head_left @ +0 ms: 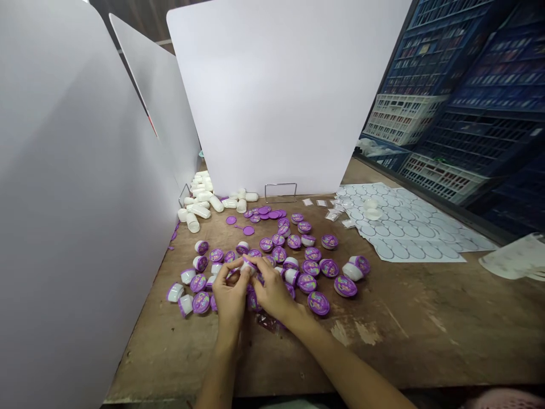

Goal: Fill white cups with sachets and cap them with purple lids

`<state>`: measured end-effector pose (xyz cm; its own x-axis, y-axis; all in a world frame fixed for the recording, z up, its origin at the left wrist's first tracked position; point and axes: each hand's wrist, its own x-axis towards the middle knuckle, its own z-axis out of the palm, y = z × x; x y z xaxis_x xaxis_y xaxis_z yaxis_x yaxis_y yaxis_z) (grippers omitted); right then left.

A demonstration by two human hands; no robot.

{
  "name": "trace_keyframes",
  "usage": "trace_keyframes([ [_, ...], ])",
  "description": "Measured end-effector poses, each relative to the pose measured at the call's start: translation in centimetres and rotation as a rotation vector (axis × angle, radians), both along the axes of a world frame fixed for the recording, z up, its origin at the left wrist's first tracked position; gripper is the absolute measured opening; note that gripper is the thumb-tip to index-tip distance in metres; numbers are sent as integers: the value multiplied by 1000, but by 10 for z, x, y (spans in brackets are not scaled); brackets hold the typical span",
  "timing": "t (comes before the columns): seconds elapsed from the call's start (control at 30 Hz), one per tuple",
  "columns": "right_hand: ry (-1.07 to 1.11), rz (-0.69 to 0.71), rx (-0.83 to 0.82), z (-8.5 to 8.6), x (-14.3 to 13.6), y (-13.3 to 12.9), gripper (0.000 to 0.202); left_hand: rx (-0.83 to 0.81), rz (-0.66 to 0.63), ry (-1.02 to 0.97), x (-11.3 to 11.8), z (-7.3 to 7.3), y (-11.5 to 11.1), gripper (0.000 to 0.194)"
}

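Note:
A small white cup with a purple lid (pixel 247 266) is pinched between both hands, partly hidden by the fingers. My left hand (pixel 230 288) closes on its left side. From the right, my right hand (pixel 272 288) grips the same cup with thumb and fingers. Many lidded cups lie about the hands, some upright like the cup with a printed purple lid (pixel 318 303), others tipped over like the white cup (pixel 175 292) at the left. Behind them is a loose group of purple lids (pixel 264 211).
White empty cups (pixel 198 210) are heaped at the back left. White panels (pixel 272 96) stand behind and at the left, with a wire stand (pixel 281 192). Small clear packets (pixel 332 215) and sheets with printed circles (pixel 409 221) lie right. Stacked crates (pixel 460 136) rise beyond.

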<state>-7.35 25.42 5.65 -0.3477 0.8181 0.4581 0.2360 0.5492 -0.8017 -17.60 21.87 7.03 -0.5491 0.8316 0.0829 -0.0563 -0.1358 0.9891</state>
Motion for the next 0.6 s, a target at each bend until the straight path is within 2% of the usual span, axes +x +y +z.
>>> trace_keyframes([
  [0.1,-197,21,-17,-2,0,1,45,-26,-39,163,-11,-12,5,24],
  [0.23,-478,-34,27,3,4,9,31,5,-32,614,-24,-26,10,16],
  [0.3,-544,-48,39,9,7,24,31,14,-36,778,-28,-30,12,18],
  [0.37,-638,-105,10,17,10,53,31,9,-31,874,-30,-32,13,23],
  [0.47,-821,-244,-81,28,16,116,32,10,-16,957,-30,-30,17,28],
  [0.6,-937,-310,-165,28,22,191,31,51,-6,995,-32,-22,25,25],
])
